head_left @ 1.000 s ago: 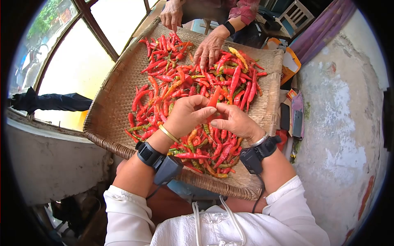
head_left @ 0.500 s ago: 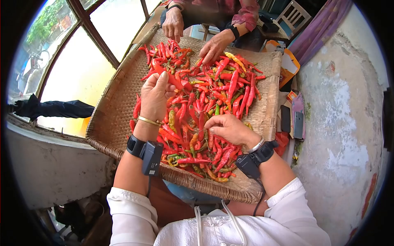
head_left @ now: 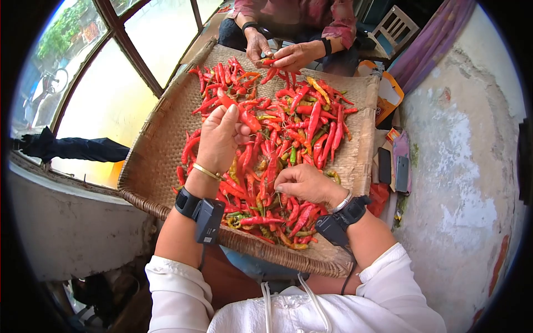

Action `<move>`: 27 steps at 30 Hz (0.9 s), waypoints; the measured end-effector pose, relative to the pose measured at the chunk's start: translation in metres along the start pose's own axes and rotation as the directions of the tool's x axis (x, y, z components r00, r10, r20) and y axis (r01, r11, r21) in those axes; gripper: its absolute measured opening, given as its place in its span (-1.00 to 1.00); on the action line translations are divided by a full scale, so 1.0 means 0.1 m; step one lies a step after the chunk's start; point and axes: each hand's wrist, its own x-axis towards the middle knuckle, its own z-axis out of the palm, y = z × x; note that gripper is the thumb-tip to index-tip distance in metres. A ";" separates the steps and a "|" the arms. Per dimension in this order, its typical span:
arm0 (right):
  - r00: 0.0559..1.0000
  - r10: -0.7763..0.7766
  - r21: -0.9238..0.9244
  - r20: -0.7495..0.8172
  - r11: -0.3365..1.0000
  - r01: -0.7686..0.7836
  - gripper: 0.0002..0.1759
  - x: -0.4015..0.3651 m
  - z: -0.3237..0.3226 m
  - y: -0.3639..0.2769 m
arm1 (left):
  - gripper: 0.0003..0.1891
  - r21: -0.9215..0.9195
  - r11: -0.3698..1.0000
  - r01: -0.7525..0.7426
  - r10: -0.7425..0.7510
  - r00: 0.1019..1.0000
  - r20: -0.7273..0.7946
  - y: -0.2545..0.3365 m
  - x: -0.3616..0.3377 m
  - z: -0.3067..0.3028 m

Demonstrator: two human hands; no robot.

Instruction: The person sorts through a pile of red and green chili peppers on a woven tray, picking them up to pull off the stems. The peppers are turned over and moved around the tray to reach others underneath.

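Between my left thumb and fingers is a red chili pepper (head_left: 247,118), raised over the pile; my left hand (head_left: 221,132) is closed on it. My right hand (head_left: 307,185) is low over the near part of the red chili peppers (head_left: 261,218), thumb and fingers drawn together. Whatever its fingertips pinch, if anything, is hidden. Most peppers in the pile are red, some yellowish, orange or green. They lie loosely on a large woven bamboo tray (head_left: 145,155) with a thick rim.
Across the tray, another person's hands (head_left: 291,55) hold a small red pepper. Windows and a dark folded umbrella (head_left: 83,149) are at left. Two phones (head_left: 384,165) lie at right by the plaster wall (head_left: 461,183). A wooden chair (head_left: 395,26) stands behind.
The other person's hands have lifted from the pile and come together around a pepper. My left hand has shifted slightly right and down with its chili pepper; my right hand has barely moved.
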 end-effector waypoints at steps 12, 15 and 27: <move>0.834 0.029 0.665 -0.551 0.618 0.419 -0.85 0.06 -0.08 0.06 | -0.68 0.628 0.720 0.296 -0.605 0.710 0.360 -0.69 -0.54 0.36; 0.825 0.091 0.635 -0.557 0.687 0.354 -0.85 0.05 -0.04 0.07 | -0.80 0.563 0.710 0.422 -0.677 0.628 0.384 -0.69 -0.53 0.38; 0.743 -0.014 0.374 -0.669 0.858 0.353 -0.61 0.13 -0.07 0.15 | -0.79 0.414 0.842 0.346 -0.464 0.855 0.230 -0.32 -0.26 0.24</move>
